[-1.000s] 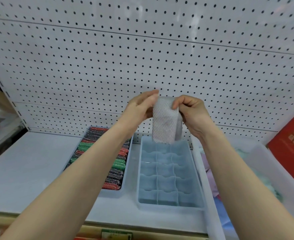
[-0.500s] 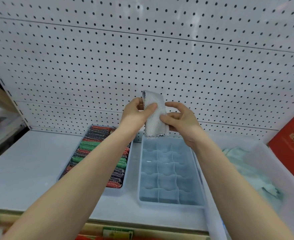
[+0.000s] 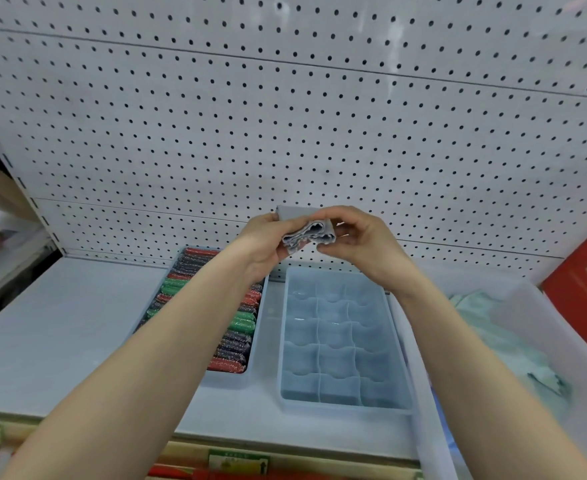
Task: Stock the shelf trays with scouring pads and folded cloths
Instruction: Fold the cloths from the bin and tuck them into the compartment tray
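I hold a folded grey cloth (image 3: pixel 308 233) up in front of the pegboard (image 3: pixel 285 116), above the far end of the divided blue tray (image 3: pixel 394 341). My left hand (image 3: pixel 267 242) grips its left end and my right hand (image 3: pixel 361 239) pinches the right end; my fingers cover most of it, so only the layered edge shows. My left forearm hides part of the scouring-pad tray (image 3: pixel 236 327). At the right, a white bin (image 3: pixel 544 327) holding pale green cloths (image 3: pixel 506 344) is cut off by the frame edge and blurred.
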`<state>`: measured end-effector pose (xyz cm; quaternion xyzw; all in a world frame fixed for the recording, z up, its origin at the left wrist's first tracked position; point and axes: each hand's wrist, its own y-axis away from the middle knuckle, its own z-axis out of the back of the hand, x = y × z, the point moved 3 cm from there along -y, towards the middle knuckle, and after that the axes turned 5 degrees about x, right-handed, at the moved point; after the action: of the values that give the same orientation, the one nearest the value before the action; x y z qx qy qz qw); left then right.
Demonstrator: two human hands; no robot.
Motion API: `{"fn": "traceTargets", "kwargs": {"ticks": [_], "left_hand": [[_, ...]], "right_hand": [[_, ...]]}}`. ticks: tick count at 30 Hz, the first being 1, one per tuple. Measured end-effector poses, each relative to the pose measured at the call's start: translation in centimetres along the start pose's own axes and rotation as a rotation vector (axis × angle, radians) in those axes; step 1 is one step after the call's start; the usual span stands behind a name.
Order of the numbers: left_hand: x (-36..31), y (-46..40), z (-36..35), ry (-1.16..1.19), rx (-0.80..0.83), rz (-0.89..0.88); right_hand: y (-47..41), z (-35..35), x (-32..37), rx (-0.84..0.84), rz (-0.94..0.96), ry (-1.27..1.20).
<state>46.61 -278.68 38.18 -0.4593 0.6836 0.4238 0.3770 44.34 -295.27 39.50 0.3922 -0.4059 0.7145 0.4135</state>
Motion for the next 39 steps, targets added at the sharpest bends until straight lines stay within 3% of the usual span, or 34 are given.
{"fn": "traceTargets", "kwargs": {"ticks": [2, 6, 9, 13, 17, 21, 22, 24, 26, 28, 31, 39], "left_hand": [[0.1, 0.0, 0.0, -0.037, -0.002, 0.024], [0.6, -0.5, 0.5, -0.427, -0.084, -0.027], [0.6, 0.1, -0.2, -0.391, 0.049, -0.057], [1.1, -0.5, 0.2, -0.333, 0.074, -0.205], [0.7, -0.8, 0.6, -0.35, 0.022, -0.285], [0.5, -0.7, 1.3, -0.467, -0.164, -0.344], [0.5, -0.6, 1.5, -0.434, -0.192, -0.301], [1.0, -0.7, 1.5, -0.302, -0.078, -0.045], [1.3, -0.3, 0.9, -0.142, 0.136, 0.241], [1.5, -0.2, 0.4, 0.063, 0.221, 0.316], [1.1, -0.3, 0.1, 0.135, 0.127, 0.223], [1.2, -0.6, -0.1, -0.058, 0.143, -0.045]], "right_hand": [[-0.3, 0.0, 0.2, -0.117, 0.027, 0.065], [-0.8, 0.8, -0.4, -0.177, -0.037, 0.062], [-1.1, 1.1, -1.1, -0.169, -0.118, -0.065], [-1.2, 1.2, -1.7, -0.163, -0.165, -0.21], [-1.1, 1.3, -2.4, -0.103, -0.227, -0.222], [-1.4, 2.0, -2.5, -0.252, -0.209, -0.203], [-1.5, 2.2, -2.3, -0.295, -0.177, -0.207], [-1.6, 2.3, -1.9, -0.306, -0.086, -0.212], [-1.5, 1.8, -1.4, -0.176, -0.007, -0.178], [-1.1, 1.0, -1.3, 0.021, 0.01, -0.135], [-0.5, 0.5, -2.0, 0.099, -0.053, -0.079], [-0.9, 0.8, -2.9, -0.131, -0.223, -0.173]]}}
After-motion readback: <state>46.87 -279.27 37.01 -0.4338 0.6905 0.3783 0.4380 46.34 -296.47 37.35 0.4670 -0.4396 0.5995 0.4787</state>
